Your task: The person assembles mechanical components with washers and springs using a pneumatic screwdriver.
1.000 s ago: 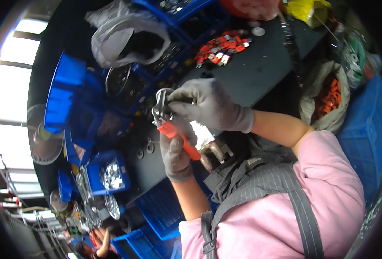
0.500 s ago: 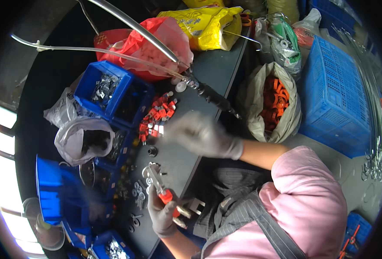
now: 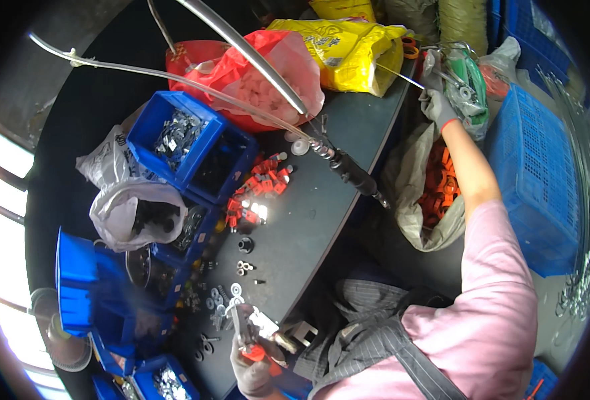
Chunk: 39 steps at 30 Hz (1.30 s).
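Observation:
Low in the view, my left hand is closed around an assembly of flat metal and a red-orange part; its exact kind does not show. Loose washers and small metal parts lie on the table beside it. At the far right, my right arm is stretched out, and my gloved right hand is closed at the end of a thin metal rod that sticks out from beside the yellow bag. The fingertips partly hide the rod's end. Both hands wear grey gloves.
A hanging power screwdriver slants over the dark table. Red clips, blue bins and a red bag stand left and behind. A sack of orange parts and a blue crate are at right.
My right hand has moved from above the table, far and to the right, to the rod's end. My left hand still holds the assembly, slightly lower in view. The whole view has shifted.

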Available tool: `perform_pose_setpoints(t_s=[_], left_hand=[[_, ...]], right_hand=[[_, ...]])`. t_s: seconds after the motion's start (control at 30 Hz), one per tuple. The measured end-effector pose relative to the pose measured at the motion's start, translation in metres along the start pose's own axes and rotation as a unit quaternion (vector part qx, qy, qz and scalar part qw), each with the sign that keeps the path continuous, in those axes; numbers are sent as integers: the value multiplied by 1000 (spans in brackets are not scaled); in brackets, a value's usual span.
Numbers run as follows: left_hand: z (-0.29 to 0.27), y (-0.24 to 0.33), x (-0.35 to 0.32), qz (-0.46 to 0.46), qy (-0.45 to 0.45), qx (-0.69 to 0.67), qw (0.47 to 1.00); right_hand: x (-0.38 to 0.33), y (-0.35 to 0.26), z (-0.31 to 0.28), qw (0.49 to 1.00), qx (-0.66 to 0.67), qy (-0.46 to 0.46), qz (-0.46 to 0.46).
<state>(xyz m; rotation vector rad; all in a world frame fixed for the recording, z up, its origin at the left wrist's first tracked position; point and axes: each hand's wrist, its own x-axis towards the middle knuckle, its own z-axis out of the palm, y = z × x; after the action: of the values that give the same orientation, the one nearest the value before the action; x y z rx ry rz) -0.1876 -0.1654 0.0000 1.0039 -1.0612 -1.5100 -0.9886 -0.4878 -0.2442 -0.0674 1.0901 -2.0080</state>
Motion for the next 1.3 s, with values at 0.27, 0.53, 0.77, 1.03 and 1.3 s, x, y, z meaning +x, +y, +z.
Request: perform_pose_setpoints(t_s=[0.27, 0.53, 0.77, 1.03, 1.3], left_hand=[[-16, -5, 16, -8, 5, 95, 995], [-37, -12, 40, 25, 0, 105, 994], [-47, 13, 48, 71, 150, -30, 986], [-104, 24, -2, 88, 195, -146, 966], [-128, 21, -25, 148, 284, -59, 945]], right_hand=[[-320, 94, -27, 954, -225, -170, 104], [-351, 38, -51, 991, -103, -54, 69], [-522, 55, 97, 702, -377, -552, -244], [-642, 112, 236, 455, -461, -657, -385], [-683, 149, 261, 386, -464, -675, -425]])
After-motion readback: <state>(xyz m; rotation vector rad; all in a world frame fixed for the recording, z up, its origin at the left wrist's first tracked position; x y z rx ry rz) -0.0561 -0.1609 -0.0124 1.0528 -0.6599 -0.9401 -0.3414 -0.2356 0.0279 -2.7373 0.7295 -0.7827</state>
